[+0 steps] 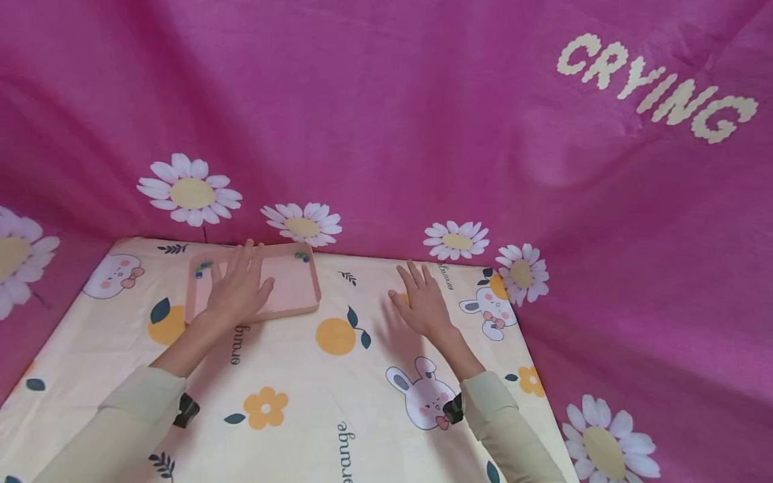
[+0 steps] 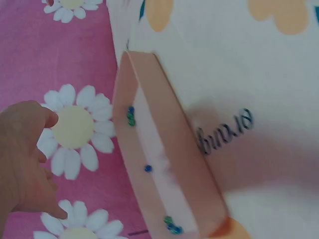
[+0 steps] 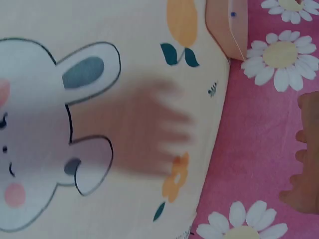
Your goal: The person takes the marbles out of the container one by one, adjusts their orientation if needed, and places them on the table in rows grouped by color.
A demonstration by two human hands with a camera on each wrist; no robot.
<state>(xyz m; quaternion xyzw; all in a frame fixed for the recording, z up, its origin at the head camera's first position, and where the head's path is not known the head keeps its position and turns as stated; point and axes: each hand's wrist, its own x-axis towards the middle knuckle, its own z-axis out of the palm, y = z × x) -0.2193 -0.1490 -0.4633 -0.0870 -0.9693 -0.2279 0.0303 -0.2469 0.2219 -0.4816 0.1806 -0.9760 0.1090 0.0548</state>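
Observation:
A shallow pink tray [image 1: 296, 287] lies at the back left of the table. My left hand [image 1: 237, 290] is held over it in the head view, fingers straight and spread, with nothing in its grasp. Small blue and green balls, like beads or marbles [image 2: 172, 225], sit in the tray's two back corners. One lone blue ball [image 2: 148, 169] shows between them in the left wrist view; the left hand hides that spot in the head view. Off to the right, my right hand [image 1: 427, 307] is raised above the table, fingers extended, holding nothing, its shadow on the cloth.
A cream cloth [image 1: 290, 376] printed with rabbits, oranges and flowers covers the table. Magenta fabric [image 1: 386, 134] with daisies rises behind the table and along its sides. The tray's back edge lies close to the rear fabric.

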